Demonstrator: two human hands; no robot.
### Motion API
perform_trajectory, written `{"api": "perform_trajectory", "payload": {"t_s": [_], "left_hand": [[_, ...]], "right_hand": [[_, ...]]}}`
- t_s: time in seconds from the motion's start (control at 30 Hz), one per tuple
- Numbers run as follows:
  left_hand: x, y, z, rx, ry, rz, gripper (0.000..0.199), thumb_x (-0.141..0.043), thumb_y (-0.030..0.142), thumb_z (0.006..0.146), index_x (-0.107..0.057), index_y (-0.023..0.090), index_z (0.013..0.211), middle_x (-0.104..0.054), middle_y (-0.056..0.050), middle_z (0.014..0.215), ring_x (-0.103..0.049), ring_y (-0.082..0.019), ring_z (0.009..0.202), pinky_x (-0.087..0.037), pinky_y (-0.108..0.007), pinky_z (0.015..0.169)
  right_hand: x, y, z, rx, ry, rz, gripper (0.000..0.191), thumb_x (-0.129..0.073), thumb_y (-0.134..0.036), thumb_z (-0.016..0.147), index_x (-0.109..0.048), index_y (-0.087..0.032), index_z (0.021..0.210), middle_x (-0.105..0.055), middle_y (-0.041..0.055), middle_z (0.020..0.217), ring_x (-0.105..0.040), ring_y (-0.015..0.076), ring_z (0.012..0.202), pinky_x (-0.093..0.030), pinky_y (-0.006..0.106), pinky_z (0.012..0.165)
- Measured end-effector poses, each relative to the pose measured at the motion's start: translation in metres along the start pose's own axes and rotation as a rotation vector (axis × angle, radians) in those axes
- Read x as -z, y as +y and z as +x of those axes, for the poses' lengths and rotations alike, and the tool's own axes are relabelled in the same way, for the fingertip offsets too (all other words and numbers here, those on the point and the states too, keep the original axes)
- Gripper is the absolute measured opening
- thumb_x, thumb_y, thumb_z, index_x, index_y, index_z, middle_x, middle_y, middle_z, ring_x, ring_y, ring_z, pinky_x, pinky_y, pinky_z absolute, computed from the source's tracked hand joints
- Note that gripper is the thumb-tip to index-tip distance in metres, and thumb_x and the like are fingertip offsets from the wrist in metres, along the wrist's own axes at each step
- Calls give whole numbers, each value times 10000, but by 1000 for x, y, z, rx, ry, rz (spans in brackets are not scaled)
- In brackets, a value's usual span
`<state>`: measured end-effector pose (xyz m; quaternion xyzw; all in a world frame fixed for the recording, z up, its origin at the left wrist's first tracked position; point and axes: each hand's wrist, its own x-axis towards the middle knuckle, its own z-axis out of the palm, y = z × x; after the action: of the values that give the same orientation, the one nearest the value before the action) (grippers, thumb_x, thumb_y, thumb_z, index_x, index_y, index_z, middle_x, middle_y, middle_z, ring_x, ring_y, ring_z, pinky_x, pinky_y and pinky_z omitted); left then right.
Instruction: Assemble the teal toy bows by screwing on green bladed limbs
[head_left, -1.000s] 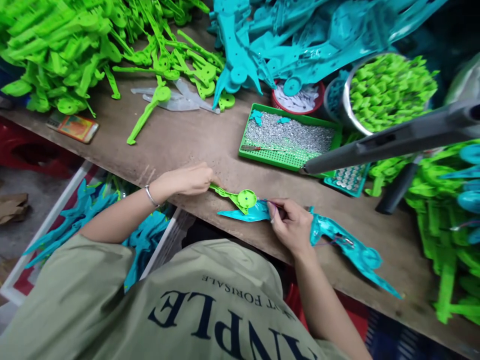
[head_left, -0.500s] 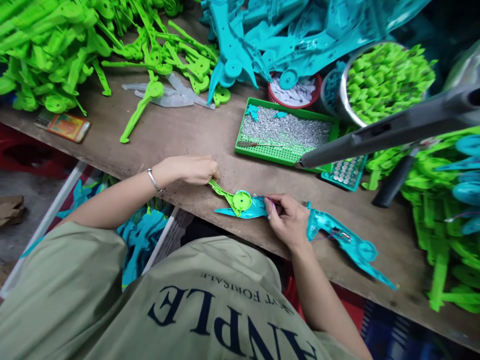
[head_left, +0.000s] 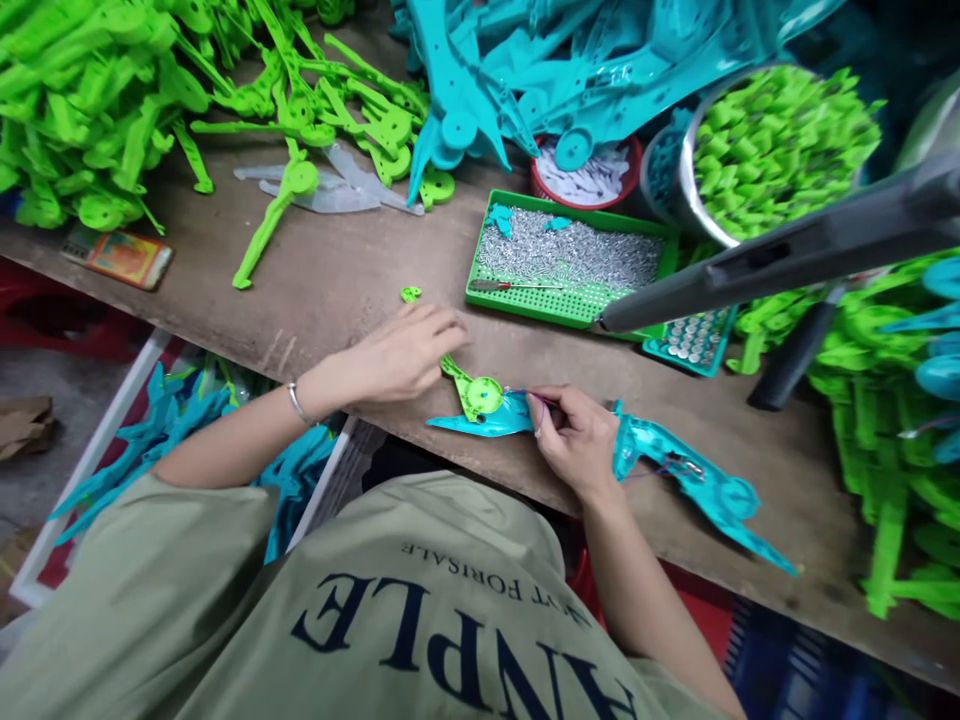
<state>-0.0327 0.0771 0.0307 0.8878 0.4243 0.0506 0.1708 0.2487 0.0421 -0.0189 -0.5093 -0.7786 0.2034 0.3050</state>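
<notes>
One lime-green, disc-ended plastic piece (head_left: 481, 396) points its stem at the left hand (head_left: 412, 352), grip unclear; the right hand (head_left: 576, 435) pinches thin wires (head_left: 540, 408)

The turquoise shell (head_left: 484, 424) is smooth, glossy plastic with bright highlights, while the lime arm (head_left: 478, 396) on it is plastic with a softer sheen. The tabletop (head_left: 352, 265) looks like worn wood, matt and scuffed. Shiny metal pieces (head_left: 577, 252) fill a perforated plastic tray (head_left: 544, 305). The bracelet (head_left: 297, 403) is smooth, polished metal; the shirt (head_left: 442, 560) is matt, creased cloth. The bucket (head_left: 694, 195) has a shiny metal rim. Crumpled matt brown paper or card (head_left: 26, 425) lies at far left.
</notes>
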Motion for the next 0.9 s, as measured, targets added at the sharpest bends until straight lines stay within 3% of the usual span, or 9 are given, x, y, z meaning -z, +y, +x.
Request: {"api": "perform_trajectory", "payload": {"t_s": [0.1,0.23,0.4,0.53,0.6,0.7,0.83,0.9], "left_hand": [[-19,18,-11,-89,35,-121,421,-521,319,1027,-555,194,1428,-635,-152,1338,-562,-296,1251,-379,-496,1127],[-40,31,-21,-90,72,-194,454,-560,430,1024,-574,211,1421,-683,-135,1266,-585,-291,1255,-259,-584,1223],[-51,44,-35,-50,154,-208,848,-642,646,918,-381,185,1581,-650,-173,1368,-603,-319,1249,-142,-661,1254],[-55,53,-42,-40,205,-154,882,-591,648,947,-287,156,1612,-636,-188,1404,-593,-315,1300,-108,-650,1263],[-55,57,-42,-24,233,-139,856,-570,637,961,-291,139,1600,-605,-199,1448,-545,-328,1365,-124,-632,1258],[-52,64,-37,60,336,-141,715,-509,579,1016,-384,111,1542,-629,-200,1411,-551,-312,1341,-245,-556,1214],[-45,73,-28,178,382,-180,387,-469,456,1069,-674,179,1244,-757,-94,1088,-643,-240,1072,-370,-450,1058],[-44,75,-27,238,384,-242,331,-486,410,1071,-738,199,1036,-757,-54,915,-642,-209,939,-388,-419,983]], "right_hand": [[1,-1,0,-6,0,13,203,-597,-312,961,-749,-207,876,-724,34,688,-595,146,537,-467,281,542],[3,-1,0,-42,-1,37,210,-598,-334,961,-751,-212,886,-735,37,704,-613,155,551,-473,285,539],[5,0,-2,-126,-2,84,236,-605,-397,955,-748,-218,898,-758,54,747,-665,184,616,-507,302,569],[10,0,-1,-186,-9,169,237,-626,-417,939,-744,-218,888,-767,47,751,-675,183,621,-523,298,578],[16,-3,4,-211,-65,233,225,-639,-406,935,-751,-213,904,-773,44,761,-682,178,627,-525,286,575],[26,-15,17,-191,-201,301,231,-644,-408,942,-769,-215,924,-787,48,801,-693,175,654,-530,280,593],[28,-35,33,-93,-370,383,222,-656,-406,943,-794,-233,922,-797,50,848,-716,188,745,-557,302,692],[25,-40,38,-118,-411,426,221,-661,-402,935,-796,-228,949,-796,53,860,-710,184,741,-560,304,693]]}}
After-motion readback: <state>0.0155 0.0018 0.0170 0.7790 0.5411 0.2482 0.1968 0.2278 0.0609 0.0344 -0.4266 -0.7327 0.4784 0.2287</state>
